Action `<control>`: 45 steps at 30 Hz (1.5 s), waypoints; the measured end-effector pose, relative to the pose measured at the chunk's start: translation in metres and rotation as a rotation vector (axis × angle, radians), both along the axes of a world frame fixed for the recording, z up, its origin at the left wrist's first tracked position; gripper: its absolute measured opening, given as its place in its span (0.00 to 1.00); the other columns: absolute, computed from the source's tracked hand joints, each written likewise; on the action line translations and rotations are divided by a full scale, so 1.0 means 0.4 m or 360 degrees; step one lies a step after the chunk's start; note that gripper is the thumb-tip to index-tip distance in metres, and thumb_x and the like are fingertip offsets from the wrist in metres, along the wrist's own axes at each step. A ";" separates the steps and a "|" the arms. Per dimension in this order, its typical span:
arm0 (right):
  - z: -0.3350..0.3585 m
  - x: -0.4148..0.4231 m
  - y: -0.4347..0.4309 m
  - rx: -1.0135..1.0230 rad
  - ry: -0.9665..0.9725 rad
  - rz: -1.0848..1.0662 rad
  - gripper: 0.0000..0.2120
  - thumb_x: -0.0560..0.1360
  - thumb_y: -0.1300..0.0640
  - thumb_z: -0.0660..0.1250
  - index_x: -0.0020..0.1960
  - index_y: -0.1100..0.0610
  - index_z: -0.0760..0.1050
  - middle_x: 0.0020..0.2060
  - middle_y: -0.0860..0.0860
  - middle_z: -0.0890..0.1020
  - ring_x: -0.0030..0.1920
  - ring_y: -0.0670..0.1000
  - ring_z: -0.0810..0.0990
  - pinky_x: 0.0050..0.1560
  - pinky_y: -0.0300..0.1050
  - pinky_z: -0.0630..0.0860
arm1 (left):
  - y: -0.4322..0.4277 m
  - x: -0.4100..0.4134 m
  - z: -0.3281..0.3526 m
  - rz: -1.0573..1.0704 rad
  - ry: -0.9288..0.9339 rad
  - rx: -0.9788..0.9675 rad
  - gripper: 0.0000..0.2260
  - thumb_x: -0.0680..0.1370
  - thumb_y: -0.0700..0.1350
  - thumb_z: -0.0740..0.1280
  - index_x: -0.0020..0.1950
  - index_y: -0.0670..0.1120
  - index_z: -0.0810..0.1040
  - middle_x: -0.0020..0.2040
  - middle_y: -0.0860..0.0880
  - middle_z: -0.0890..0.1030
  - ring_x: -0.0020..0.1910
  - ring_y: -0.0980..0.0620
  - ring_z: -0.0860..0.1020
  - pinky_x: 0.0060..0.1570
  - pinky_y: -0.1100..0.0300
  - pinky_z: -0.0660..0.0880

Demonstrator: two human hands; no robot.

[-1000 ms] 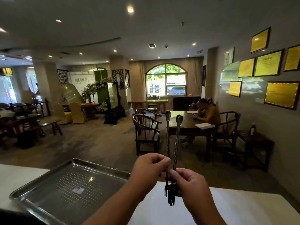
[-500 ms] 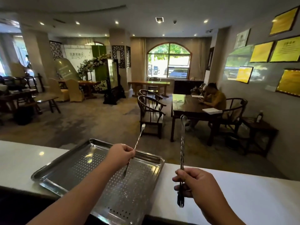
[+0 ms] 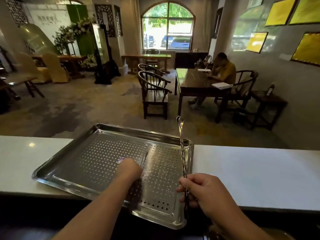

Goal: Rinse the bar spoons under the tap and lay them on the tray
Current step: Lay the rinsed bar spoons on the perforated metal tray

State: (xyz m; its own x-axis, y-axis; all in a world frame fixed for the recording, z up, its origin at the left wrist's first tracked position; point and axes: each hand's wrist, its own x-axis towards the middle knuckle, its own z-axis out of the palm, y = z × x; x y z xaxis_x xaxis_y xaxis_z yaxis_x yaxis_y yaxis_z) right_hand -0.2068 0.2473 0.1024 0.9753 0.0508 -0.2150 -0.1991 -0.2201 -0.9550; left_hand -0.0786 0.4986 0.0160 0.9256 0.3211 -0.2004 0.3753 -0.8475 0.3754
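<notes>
A perforated steel tray (image 3: pixel 90 163) lies on the white counter, its near corner hanging over the counter's front edge. My left hand (image 3: pixel 130 170) rests low on the middle of the tray, closed on the lower end of a bar spoon (image 3: pixel 144 159) that lies flat on the holes and points away from me. My right hand (image 3: pixel 200 191) is at the tray's right edge and grips a second bar spoon (image 3: pixel 182 156) by its lower part. That one has a twisted stem and stands nearly upright, bowl on top. No tap is in view.
The white counter (image 3: pixel 256 172) runs left and right of the tray. Beyond it lies a dining room with dark wooden chairs (image 3: pixel 154 90) and a table (image 3: pixel 195 80) where a person (image 3: pixel 223 68) sits.
My left hand has lowered its bar spoon from tilted above the tray to flat on it. The right hand still holds its spoon upright, closer to the tray's right edge. The view has tipped downward.
</notes>
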 end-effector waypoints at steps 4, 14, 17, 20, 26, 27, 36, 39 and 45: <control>-0.011 0.010 0.042 0.0029 0.0028 -0.0014 0.08 0.80 0.55 0.71 0.44 0.51 0.87 0.42 0.51 0.90 0.39 0.54 0.90 0.33 0.39 0.81 | 0.028 -0.001 -0.031 -0.0004 0.0007 0.0055 0.09 0.78 0.42 0.66 0.51 0.41 0.83 0.51 0.43 0.84 0.48 0.44 0.82 0.47 0.52 0.79; 0.008 0.049 0.089 0.0052 -0.0026 -0.0057 0.09 0.81 0.56 0.70 0.45 0.54 0.87 0.41 0.52 0.90 0.39 0.55 0.90 0.35 0.41 0.83 | 0.004 -0.080 0.092 -0.0105 -0.0419 -0.1110 0.14 0.77 0.59 0.70 0.41 0.50 0.87 0.36 0.50 0.86 0.32 0.53 0.82 0.33 0.54 0.82; 0.018 0.063 0.097 0.0095 -0.0040 -0.0058 0.09 0.82 0.55 0.69 0.47 0.55 0.87 0.41 0.53 0.90 0.40 0.54 0.90 0.37 0.42 0.84 | -0.064 -0.153 0.193 -0.0442 -0.0324 -0.1658 0.11 0.77 0.58 0.71 0.48 0.52 0.87 0.45 0.49 0.87 0.39 0.53 0.85 0.39 0.60 0.82; 0.026 0.064 0.107 0.0160 -0.0039 -0.0028 0.11 0.82 0.51 0.68 0.49 0.53 0.87 0.43 0.53 0.90 0.42 0.54 0.90 0.39 0.43 0.85 | -0.111 -0.201 0.248 -0.0522 -0.0362 -0.1708 0.04 0.78 0.47 0.73 0.51 0.50 0.87 0.45 0.47 0.88 0.42 0.51 0.86 0.40 0.61 0.82; 0.000 0.056 0.123 0.0146 -0.0028 0.0050 0.08 0.81 0.54 0.69 0.50 0.49 0.88 0.44 0.53 0.90 0.43 0.58 0.89 0.39 0.45 0.85 | -0.112 -0.206 0.257 -0.0506 -0.0299 -0.1642 0.05 0.78 0.42 0.73 0.45 0.41 0.84 0.37 0.47 0.84 0.33 0.54 0.81 0.32 0.65 0.76; -0.004 0.056 0.124 0.0142 -0.0035 0.0044 0.08 0.81 0.54 0.69 0.49 0.48 0.88 0.44 0.52 0.90 0.43 0.58 0.90 0.39 0.46 0.85 | -0.110 -0.202 0.255 -0.0491 -0.0279 -0.1662 0.06 0.78 0.43 0.73 0.45 0.41 0.84 0.37 0.46 0.83 0.33 0.53 0.80 0.32 0.65 0.76; -0.026 0.067 0.082 0.0158 0.0003 -0.0077 0.07 0.80 0.57 0.71 0.46 0.56 0.87 0.42 0.54 0.90 0.41 0.55 0.90 0.39 0.48 0.86 | -0.071 -0.103 0.199 -0.0205 -0.0349 -0.1677 0.08 0.80 0.45 0.70 0.44 0.43 0.86 0.42 0.42 0.87 0.36 0.48 0.83 0.42 0.52 0.84; -0.034 0.061 0.058 0.0152 0.0030 -0.0128 0.06 0.80 0.57 0.71 0.48 0.55 0.87 0.42 0.52 0.90 0.41 0.55 0.90 0.39 0.47 0.86 | -0.054 -0.062 0.168 -0.0341 -0.0460 -0.0951 0.09 0.79 0.50 0.70 0.42 0.49 0.86 0.36 0.49 0.86 0.33 0.53 0.84 0.38 0.54 0.85; -0.042 0.061 0.011 0.0119 0.0045 -0.0177 0.06 0.80 0.55 0.71 0.51 0.56 0.86 0.42 0.52 0.90 0.40 0.54 0.90 0.42 0.51 0.87 | -0.074 -0.009 0.075 -0.0597 -0.0381 0.0333 0.08 0.80 0.48 0.68 0.44 0.49 0.85 0.36 0.52 0.81 0.34 0.54 0.78 0.35 0.60 0.75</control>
